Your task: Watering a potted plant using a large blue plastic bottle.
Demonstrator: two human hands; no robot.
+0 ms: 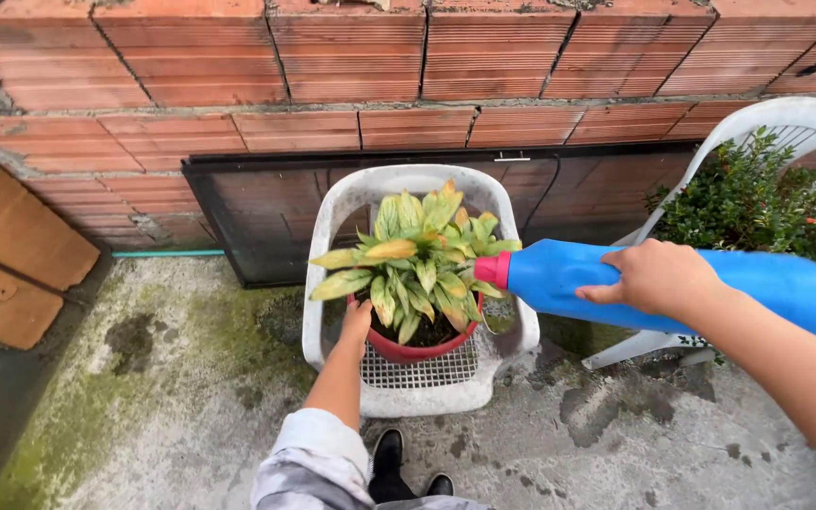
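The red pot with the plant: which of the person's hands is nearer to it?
Left. The left hand rests on the rim of the red pot, at its left side. The right hand is farther to the right, gripping the tilted blue bottle, clear of the pot.

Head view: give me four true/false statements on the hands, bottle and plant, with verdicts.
1. The right hand grips a blue bottle lying roughly level. True.
2. The bottle's neck is green. False: it is pink.
3. The left hand touches the red pot. True.
4. The potted plant stands on the ground. False: it stands on the seat of a white plastic chair.
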